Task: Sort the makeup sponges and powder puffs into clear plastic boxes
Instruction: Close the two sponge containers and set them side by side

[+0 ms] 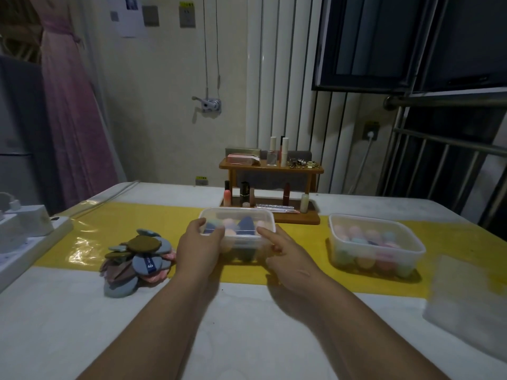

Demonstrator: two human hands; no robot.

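Dim rm, cream wall [164,105], dark window [384,37] w/ bars, pink fabric [74,119] left

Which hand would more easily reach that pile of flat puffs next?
Probably the left hand. Both hands are at the middle box, but the puff pile lies just outside the left hand, while the right hand would have to cross over the box and the other arm.

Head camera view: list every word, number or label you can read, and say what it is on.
"9" on the dark strap of the blue powder puff; small letters beside it are too blurred.
Papers on the wall: too blurred to read.
Black tube: gold marking too small to read.
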